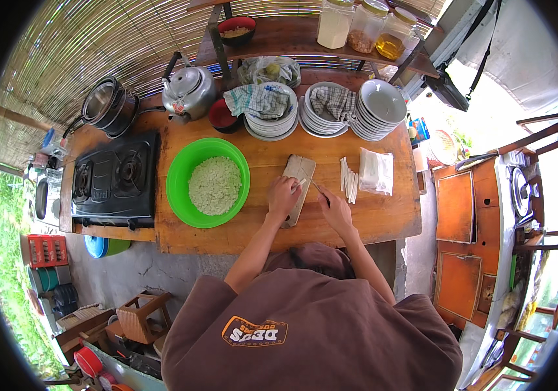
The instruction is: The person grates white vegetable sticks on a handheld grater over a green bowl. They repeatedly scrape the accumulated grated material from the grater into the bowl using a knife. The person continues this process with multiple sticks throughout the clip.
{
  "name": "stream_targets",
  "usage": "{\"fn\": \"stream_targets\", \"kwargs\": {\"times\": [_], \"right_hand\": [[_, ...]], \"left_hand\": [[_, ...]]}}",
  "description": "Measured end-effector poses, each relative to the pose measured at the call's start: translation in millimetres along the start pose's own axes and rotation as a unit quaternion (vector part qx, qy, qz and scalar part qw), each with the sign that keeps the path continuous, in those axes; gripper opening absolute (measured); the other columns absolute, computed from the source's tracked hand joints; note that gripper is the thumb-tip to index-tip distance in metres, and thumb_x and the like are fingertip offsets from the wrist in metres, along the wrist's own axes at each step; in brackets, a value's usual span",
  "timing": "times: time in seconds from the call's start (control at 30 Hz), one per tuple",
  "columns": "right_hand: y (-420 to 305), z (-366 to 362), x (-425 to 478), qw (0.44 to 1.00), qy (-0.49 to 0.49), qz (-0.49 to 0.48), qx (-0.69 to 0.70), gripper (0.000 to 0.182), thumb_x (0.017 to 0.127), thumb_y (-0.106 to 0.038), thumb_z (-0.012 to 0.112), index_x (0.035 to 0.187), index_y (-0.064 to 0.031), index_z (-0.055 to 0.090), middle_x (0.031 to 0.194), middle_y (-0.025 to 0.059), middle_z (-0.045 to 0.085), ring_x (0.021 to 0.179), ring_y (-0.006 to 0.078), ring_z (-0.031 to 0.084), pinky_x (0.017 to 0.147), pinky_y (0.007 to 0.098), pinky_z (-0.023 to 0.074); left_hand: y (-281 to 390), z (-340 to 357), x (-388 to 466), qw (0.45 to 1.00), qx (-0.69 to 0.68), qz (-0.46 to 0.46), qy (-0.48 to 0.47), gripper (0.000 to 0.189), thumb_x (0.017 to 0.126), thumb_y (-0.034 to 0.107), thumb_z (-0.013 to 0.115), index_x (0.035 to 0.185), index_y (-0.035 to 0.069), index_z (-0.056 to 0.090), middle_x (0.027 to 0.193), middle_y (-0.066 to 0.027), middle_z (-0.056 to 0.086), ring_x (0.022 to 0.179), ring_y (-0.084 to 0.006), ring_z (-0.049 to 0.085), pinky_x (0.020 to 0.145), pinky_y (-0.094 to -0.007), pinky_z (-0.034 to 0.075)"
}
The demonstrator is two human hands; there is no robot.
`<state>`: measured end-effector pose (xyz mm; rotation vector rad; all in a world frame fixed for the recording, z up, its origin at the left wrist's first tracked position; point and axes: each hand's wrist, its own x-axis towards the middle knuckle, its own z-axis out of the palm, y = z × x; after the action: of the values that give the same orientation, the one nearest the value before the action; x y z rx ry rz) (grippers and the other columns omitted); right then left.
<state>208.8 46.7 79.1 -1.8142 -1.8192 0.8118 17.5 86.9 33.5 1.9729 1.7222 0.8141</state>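
A narrow cutting board (pixel 300 168) lies on the wooden table in front of me. My left hand (pixel 283 193) rests at its left edge and holds short white sticks (pixel 299 184), whose material I cannot tell. My right hand (pixel 333 207) grips a small knife (pixel 314 184), its blade over the board close to the sticks. To the right lie more thin white sticks (pixel 350 181) beside a clear plastic pack (pixel 375 171) of white contents. A bright green basin (pixel 174 183) at the left holds many small pale pieces (pixel 215 185).
A black two-burner gas stove (pixel 112 181) stands at the left, with a metal kettle (pixel 190 90) behind. Stacks of white bowls (pixel 273 128), some under checked cloths (pixel 332 101), line the table's back below a shelf (pixel 288 39) with glass jars (pixel 333 24).
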Motion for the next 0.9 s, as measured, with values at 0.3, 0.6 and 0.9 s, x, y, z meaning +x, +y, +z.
{"fn": "stream_targets", "kwargs": {"times": [0.3,0.6,0.9], "right_hand": [[14,8,1,0.997,-0.003,-0.048,-0.055,0.034,0.1,-0.02,0.053,0.131,-0.0191,0.066,0.096,0.0185,0.071,0.086,0.0398,0.068,0.074,0.0492,0.0528],[21,2,9,0.996,-0.024,-0.053,-0.064,0.035,0.099,-0.019,0.053,0.132,-0.0198,0.066,0.094,0.0166,0.071,0.087,0.0383,0.068,0.074,0.0482,0.0522],[21,-1,9,0.995,-0.04,-0.04,-0.08,0.038,0.099,-0.017,0.052,0.134,-0.0228,0.064,0.095,0.0147,0.072,0.089,0.0362,0.068,0.075,0.0477,0.0531]], "left_hand": [[-11,19,4,0.996,-0.028,0.062,0.066,0.016,0.09,0.016,0.066,0.102,0.007,0.071,0.092,-0.0123,0.063,0.093,-0.0325,0.058,0.082,-0.0443,0.048],[-13,21,-13,0.993,0.051,0.086,0.056,0.031,0.088,0.01,0.064,0.118,0.01,0.07,0.11,-0.01,0.056,0.104,-0.0312,0.053,0.092,-0.0446,0.044],[-12,11,-19,0.99,0.095,0.106,0.001,0.043,0.087,0.008,0.063,0.13,0.012,0.063,0.126,-0.0101,0.051,0.117,-0.0308,0.05,0.099,-0.0449,0.041]]}}
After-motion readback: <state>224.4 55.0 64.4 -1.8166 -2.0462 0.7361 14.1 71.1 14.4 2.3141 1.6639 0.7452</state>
